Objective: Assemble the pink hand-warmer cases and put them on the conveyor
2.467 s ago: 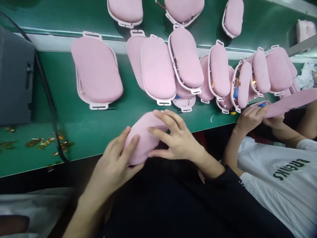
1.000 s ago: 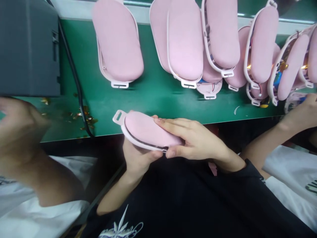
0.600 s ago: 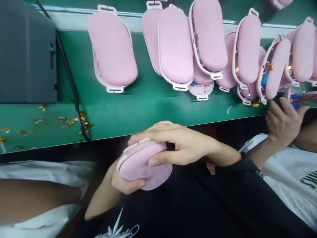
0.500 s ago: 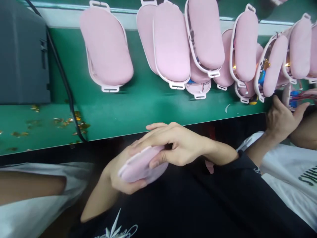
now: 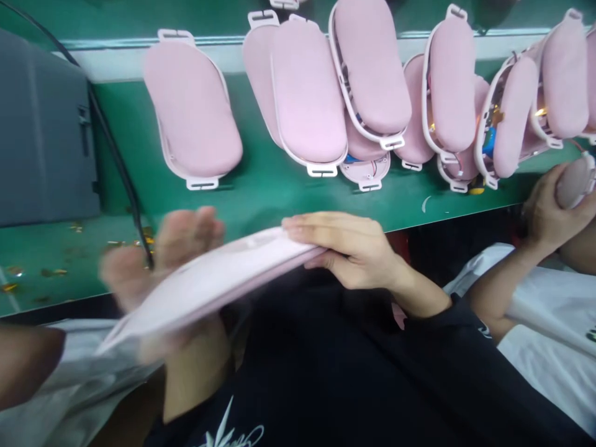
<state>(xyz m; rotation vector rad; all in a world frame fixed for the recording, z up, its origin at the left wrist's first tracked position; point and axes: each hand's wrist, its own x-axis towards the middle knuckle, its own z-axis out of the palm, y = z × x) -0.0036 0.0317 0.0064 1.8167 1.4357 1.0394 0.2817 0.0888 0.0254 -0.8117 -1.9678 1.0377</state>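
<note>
My right hand (image 5: pixel 356 251) pinches one end of a flat pink-and-white oval casing (image 5: pixel 218 279) between thumb and fingers. The casing is seen nearly edge-on, tilted down to the left in front of my dark shirt. Behind its far half is my left hand (image 5: pixel 172 248), smeared by motion, with fingertips showing above the casing's upper edge. Whether that hand touches the casing is unclear. Beyond my hands, a single pink padded casing (image 5: pixel 193 112) with white strap loops lies on the green bench (image 5: pixel 261 202).
More pink casings (image 5: pixel 310 99) lie overlapped along the bench, some gaping with wires and blue parts inside (image 5: pixel 488 141). A dark grey box (image 5: pixel 41 130), black cable (image 5: pixel 114 149) and gold scraps (image 5: pixel 53 272) are at left. A co-worker's hand (image 5: pixel 554 198) holds a casing at right.
The casing has turned from a foreshortened pose between both hands to a long edge-on one reaching left. My left hand has moved left and up from its grip; my right hand now holds the right end.
</note>
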